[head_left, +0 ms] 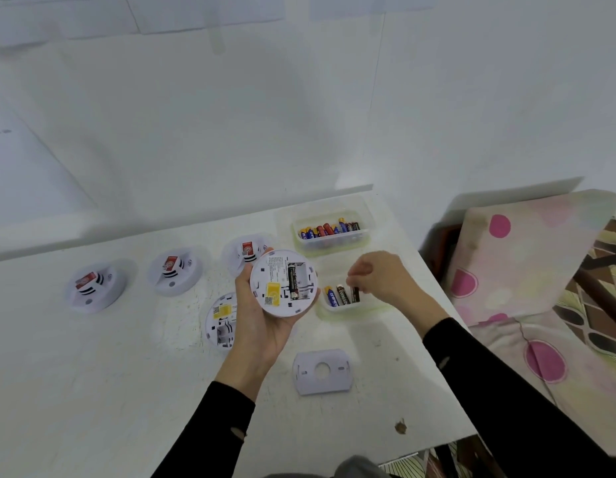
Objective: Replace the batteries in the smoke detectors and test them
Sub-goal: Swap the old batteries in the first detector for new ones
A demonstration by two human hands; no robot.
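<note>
**Head view: a person holds an open smoke detector and reaches into a tub of batteries**

The head view looks down on a white bench [127, 391] set against a white wall. The left hand [261, 326] cradles a round white smoke detector [283, 282], turned back-side up above the middle of the bench; its grip is wrapped around the rim. The battery bay is open, with one dark battery [293, 277] seated in it and the slot beside it bare. A yellow label sits on the same face.

The right hand [382, 277] hovers over a small clear tub [351, 310] near the bench's right edge, its fingertips pinched narrow at the top of a dark battery [355, 294] standing in the tub. Two more batteries lean beside it. Whether the fingers actually hold it cannot be told.

Behind that tub, toward the far right corner, a second clear tub [332, 236] holds a row of mixed batteries.

Three more detectors rest face up along the far edge: [96, 288], [175, 270] and [244, 253], the last partly hidden by the held one. A fifth detector [222, 320] lies back-side up, just left of the left wrist. A flat white mounting plate [322, 371] lies toward the near edge.
</note>
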